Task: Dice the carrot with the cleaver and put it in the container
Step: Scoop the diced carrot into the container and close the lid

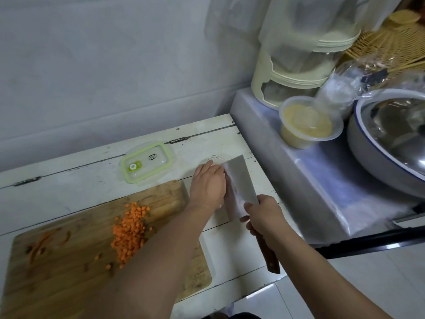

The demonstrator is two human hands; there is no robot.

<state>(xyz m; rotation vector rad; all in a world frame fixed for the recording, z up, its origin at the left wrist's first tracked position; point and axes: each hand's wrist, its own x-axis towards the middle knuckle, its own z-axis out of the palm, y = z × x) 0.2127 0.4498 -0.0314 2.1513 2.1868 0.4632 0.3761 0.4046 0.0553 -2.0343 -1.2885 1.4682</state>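
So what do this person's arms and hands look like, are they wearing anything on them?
Both forearms are bare as far as the picture shows: no sleeves, gloves, watch or bracelet in view. The left hand and the right hand are uncovered too. There may be a thin ring at the lower edge of the left hand, but the picture is too blurred to be sure. No markings show on either arm.

The left hand (208, 184) and cleaver (240, 188) hide most of the clear container (215, 158).
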